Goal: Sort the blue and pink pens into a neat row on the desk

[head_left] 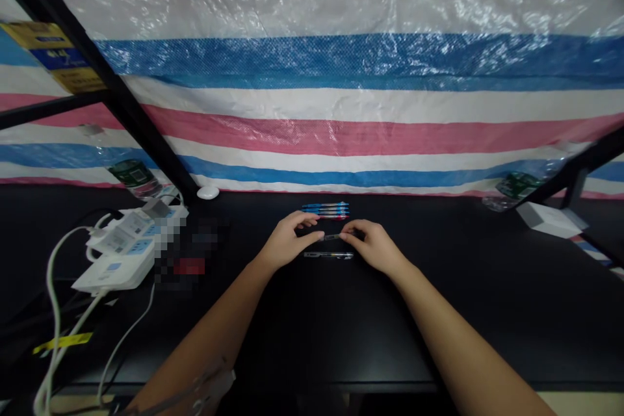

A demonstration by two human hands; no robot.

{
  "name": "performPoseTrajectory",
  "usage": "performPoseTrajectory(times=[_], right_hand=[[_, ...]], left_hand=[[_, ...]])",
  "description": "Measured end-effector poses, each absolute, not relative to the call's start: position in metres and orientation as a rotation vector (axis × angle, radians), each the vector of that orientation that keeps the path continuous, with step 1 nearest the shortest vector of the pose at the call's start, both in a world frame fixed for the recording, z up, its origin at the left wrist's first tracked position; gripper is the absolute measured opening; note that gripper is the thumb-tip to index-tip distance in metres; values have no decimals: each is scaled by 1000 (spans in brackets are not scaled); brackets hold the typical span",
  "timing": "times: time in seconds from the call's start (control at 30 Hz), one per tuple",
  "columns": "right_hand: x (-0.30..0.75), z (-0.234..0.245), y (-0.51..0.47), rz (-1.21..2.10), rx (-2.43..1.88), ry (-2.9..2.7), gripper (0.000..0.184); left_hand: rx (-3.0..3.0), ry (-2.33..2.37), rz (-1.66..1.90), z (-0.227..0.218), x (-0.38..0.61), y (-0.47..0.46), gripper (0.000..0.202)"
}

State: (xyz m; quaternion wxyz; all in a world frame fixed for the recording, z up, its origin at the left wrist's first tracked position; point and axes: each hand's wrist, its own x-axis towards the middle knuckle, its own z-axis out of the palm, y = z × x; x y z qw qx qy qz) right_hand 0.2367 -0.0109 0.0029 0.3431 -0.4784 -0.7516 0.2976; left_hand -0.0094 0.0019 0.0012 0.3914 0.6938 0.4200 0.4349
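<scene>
Black tabletop [341,325] is supporting a tight row of blue and red pens [324,210] while two bare hands are handling what looks like a slim dark pen [331,237], sitting just on the wearer's side of that row. The right hand [374,244] is pinching the right end between thumb and fingertips; the left hand [287,240] is touching the left end with its thumb, fingers parted toward the row, and whether it is gripping firmly cannot be told. A clear-barrelled pen [328,255] is lying nearer the wearer than the row, roughly parallel to it. Careful handling is probably calling for light, even fingertip pressure at both ends, with the left fingers clearing the row, since a narrow barrel could be rolling if one end is slipping. Left of the row, a white power strip [119,273] is displaying blue labels, too small to read; beyond it, a yellow-and-blue label [58,58] is bearing blurred lettering. Plastic bottles left [131,172] and right [521,185] of the row are wearing green labels, their print illegible.
</scene>
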Motion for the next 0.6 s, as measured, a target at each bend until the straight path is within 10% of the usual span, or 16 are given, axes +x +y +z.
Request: performPoseTrajectory(times=[0.6], right_hand=[[237, -32, 16, 491, -1356, -1857, 32]], left_hand=[[2311, 886, 671, -1, -10, -8, 27]])
